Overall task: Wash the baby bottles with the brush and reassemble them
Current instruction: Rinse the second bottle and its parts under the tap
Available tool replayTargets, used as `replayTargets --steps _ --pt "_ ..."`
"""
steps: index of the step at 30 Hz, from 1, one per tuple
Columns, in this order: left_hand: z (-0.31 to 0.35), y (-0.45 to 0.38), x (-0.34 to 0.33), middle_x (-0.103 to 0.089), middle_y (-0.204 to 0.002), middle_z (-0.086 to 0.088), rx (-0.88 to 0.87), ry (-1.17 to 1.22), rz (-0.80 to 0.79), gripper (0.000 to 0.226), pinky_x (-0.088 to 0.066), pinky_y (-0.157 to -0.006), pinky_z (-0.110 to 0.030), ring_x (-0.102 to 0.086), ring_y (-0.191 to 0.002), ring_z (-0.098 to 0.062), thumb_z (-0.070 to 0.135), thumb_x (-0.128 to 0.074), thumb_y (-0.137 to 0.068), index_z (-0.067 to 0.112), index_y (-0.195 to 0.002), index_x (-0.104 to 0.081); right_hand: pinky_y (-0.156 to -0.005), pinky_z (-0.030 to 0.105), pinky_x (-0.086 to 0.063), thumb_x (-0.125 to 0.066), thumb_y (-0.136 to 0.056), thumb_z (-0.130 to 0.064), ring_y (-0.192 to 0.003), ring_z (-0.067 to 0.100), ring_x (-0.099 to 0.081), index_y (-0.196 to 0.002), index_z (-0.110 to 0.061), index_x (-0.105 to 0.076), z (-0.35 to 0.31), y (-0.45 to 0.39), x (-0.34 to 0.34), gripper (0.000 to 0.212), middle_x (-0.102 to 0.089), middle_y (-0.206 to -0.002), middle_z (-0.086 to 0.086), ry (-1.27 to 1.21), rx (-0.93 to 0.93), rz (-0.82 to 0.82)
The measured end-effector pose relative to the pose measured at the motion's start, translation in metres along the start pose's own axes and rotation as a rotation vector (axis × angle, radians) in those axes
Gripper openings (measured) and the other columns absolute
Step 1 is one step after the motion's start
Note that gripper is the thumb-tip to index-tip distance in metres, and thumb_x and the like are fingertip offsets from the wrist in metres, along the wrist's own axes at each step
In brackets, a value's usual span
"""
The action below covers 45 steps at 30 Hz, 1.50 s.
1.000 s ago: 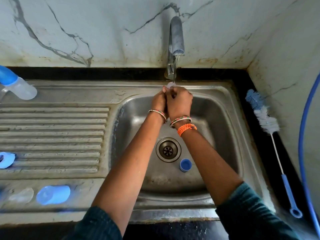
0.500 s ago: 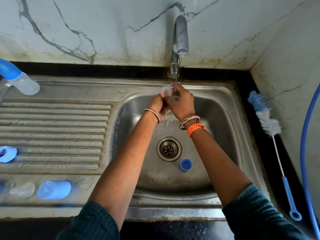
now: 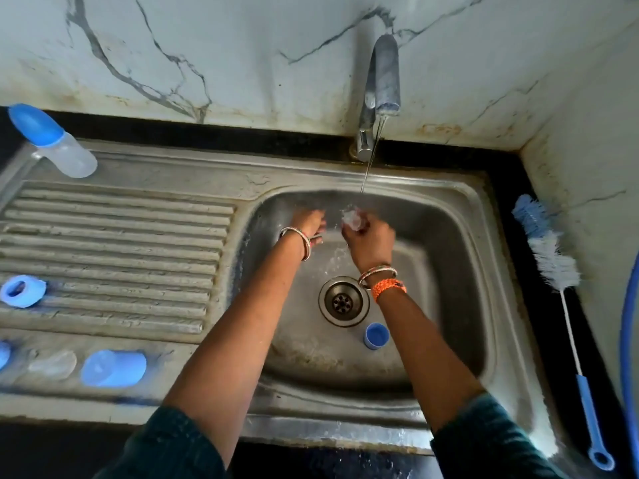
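Note:
My right hand (image 3: 370, 240) grips a small clear teat (image 3: 351, 217) under the thin stream from the tap (image 3: 382, 81). To its left my left hand (image 3: 311, 224) hangs apart, blurred, fingers relaxed, holding nothing. A small blue cap (image 3: 376, 336) lies in the sink (image 3: 449, 257) by the drain. On the drainboard rest an assembled bottle with a blue cap (image 3: 52, 143), a blue ring (image 3: 22, 291), a blue cover (image 3: 114, 368) and a clear teat (image 3: 52, 364). The bottle brush (image 3: 549, 250) lies on the black counter to the right.
The drain (image 3: 344, 301) sits in the basin's middle. A blue hose (image 3: 627, 340) runs down the right edge. Marble wall stands close behind the tap and on the right. The ribbed drainboard (image 3: 121, 243) spreads out to the left.
My hands, joined under the tap before, have come apart. The left one has let go and swung left; the right one keeps the teat in the water.

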<state>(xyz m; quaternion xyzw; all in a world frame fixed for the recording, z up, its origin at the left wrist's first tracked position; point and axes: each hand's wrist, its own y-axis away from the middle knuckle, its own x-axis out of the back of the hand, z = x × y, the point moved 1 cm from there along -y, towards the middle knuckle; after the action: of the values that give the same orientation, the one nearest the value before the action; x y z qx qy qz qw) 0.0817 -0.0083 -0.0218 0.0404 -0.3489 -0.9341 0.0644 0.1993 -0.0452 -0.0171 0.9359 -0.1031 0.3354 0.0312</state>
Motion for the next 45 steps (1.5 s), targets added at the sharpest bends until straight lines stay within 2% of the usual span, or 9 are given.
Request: replayTargets --steps 9,13,17,20,26,30,33,38,45 --pt "-0.005 0.004 0.007 -0.061 -0.056 0.000 0.040 0.107 -0.038 0.035 -0.042 -0.059 -0.021 -0.049 -0.062 -0.013 0.006 -0.027 -0.098 0.011 -0.076 -0.054 -0.079 0.016 -0.045 -0.072 -0.082 -0.017 -0.085 0.013 -0.063 -0.108 -0.006 -0.067 -0.016 -0.005 0.006 0.029 -0.069 -0.097 0.001 -0.144 0.008 0.158" --pt "-0.005 0.007 0.004 -0.061 -0.049 0.002 0.047 0.091 -0.059 0.034 -0.041 -0.062 -0.023 -0.049 -0.063 -0.013 0.007 -0.030 -0.097 0.012 -0.074 -0.054 -0.065 0.021 -0.042 -0.072 -0.082 -0.023 -0.075 0.016 -0.059 -0.081 -0.012 -0.066 -0.010 -0.005 -0.008 0.013 -0.066 -0.083 0.004 -0.062 -0.181 -0.107" --pt "-0.001 0.009 0.002 -0.058 -0.042 0.008 0.013 0.110 -0.109 0.034 -0.043 -0.065 -0.023 -0.051 -0.064 -0.011 0.012 -0.033 -0.098 0.015 -0.074 -0.057 -0.055 0.024 -0.055 -0.051 -0.094 -0.025 -0.056 0.016 -0.061 -0.076 -0.005 -0.063 -0.022 -0.007 -0.004 0.030 -0.065 -0.068 0.009 -1.050 -0.666 -0.176" --pt "0.005 0.017 -0.001 -0.061 -0.049 0.007 -0.029 0.178 -0.210 0.032 -0.047 -0.061 -0.022 -0.059 -0.052 -0.008 0.015 -0.037 -0.098 0.015 -0.074 -0.059 -0.037 0.017 -0.045 -0.037 -0.100 -0.034 -0.040 0.009 -0.055 -0.075 -0.004 -0.060 -0.028 -0.012 0.006 0.045 -0.061 -0.051 0.004 -1.248 -0.739 -0.267" --pt "0.011 0.021 -0.003 -0.061 -0.064 -0.001 -0.055 0.188 -0.217 0.026 -0.052 -0.055 -0.020 -0.057 -0.059 -0.012 0.011 -0.041 -0.096 0.012 -0.080 -0.062 -0.047 0.019 -0.053 -0.048 -0.098 -0.021 -0.052 0.014 -0.064 -0.091 0.000 -0.060 -0.024 -0.015 0.013 0.025 -0.069 -0.069 0.014 -1.182 -0.641 -0.399" --pt "0.002 0.015 0.004 -0.067 -0.064 0.002 -0.013 0.105 -0.160 0.029 -0.046 -0.066 -0.025 -0.057 -0.069 -0.014 0.011 -0.035 -0.097 0.015 -0.084 -0.062 -0.074 0.038 -0.059 -0.068 -0.080 0.002 -0.089 0.030 -0.068 -0.105 -0.006 -0.050 -0.001 -0.012 0.001 0.033 -0.062 -0.108 0.019 -0.695 -0.437 -0.368" --pt "-0.005 0.017 0.008 -0.062 -0.086 -0.002 0.028 0.038 -0.152 0.029 -0.045 -0.075 -0.028 -0.057 -0.082 -0.016 0.014 -0.032 -0.099 0.015 -0.094 -0.061 -0.085 0.041 -0.055 -0.076 -0.073 -0.005 -0.101 0.029 -0.061 -0.102 -0.014 -0.050 -0.001 -0.009 -0.002 0.040 -0.059 -0.106 0.008 -0.299 -0.294 -0.262" --pt "-0.008 0.011 0.017 -0.061 -0.106 -0.005 0.038 0.003 -0.118 0.036 -0.045 -0.086 -0.032 -0.056 -0.099 -0.020 0.016 -0.032 -0.099 0.007 -0.123 -0.058 -0.081 0.027 -0.049 -0.074 -0.077 -0.010 -0.093 0.015 -0.057 -0.114 -0.008 -0.054 -0.028 -0.021 0.015 0.042 -0.059 -0.102 -0.001 -0.273 -0.092 -0.076" --pt "-0.014 0.007 0.013 -0.062 -0.084 0.000 0.050 0.036 -0.093 0.030 -0.046 -0.068 -0.025 -0.057 -0.075 -0.014 0.014 -0.032 -0.098 0.015 -0.087 -0.060 -0.083 0.027 -0.045 -0.071 -0.078 -0.008 -0.103 0.023 -0.059 -0.118 -0.007 -0.055 -0.007 -0.005 0.002 0.043 -0.063 -0.114 0.009 -0.133 -0.209 -0.118"
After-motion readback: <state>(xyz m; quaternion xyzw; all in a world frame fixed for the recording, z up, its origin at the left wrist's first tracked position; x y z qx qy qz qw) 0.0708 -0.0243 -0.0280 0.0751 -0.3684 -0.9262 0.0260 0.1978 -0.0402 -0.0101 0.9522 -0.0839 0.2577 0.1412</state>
